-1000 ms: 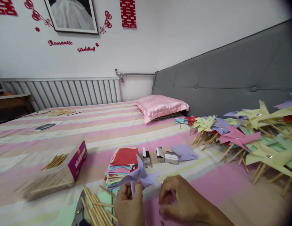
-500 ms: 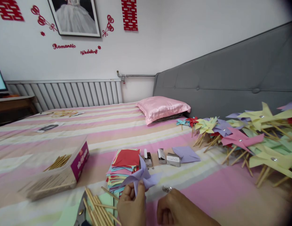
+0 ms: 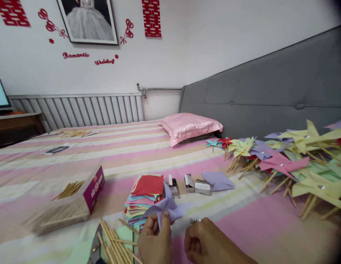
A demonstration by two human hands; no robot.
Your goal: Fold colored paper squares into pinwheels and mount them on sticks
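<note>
Head view: a folded lilac paper pinwheel (image 3: 166,209) is pinched at its gathered centre by the left hand (image 3: 155,242), low over the striped bedsheet (image 3: 241,227). Light, flimsy and easily creased, it is judged best held there; the right hand (image 3: 206,244) is curled, apparently around small metal pins (image 3: 194,220)

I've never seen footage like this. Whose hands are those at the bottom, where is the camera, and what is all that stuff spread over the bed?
There is no machine here. The camera sits on a person's head and looks forward and down, so the two bare hands at the bottom edge are that person's own. The left hand pinches a folded purple paper pinwheel head by its middle. The right hand is closed beside it, with a small silvery thing at its fingertips, too small to name.

The surface is a bed with a striped pink sheet. On it lie a stack of coloured paper squares, loose wooden sticks, scissors, a box of sticks, three small boxes and, to the right, a heap of finished pinwheels. A pink pillow lies by the grey headboard.
</note>
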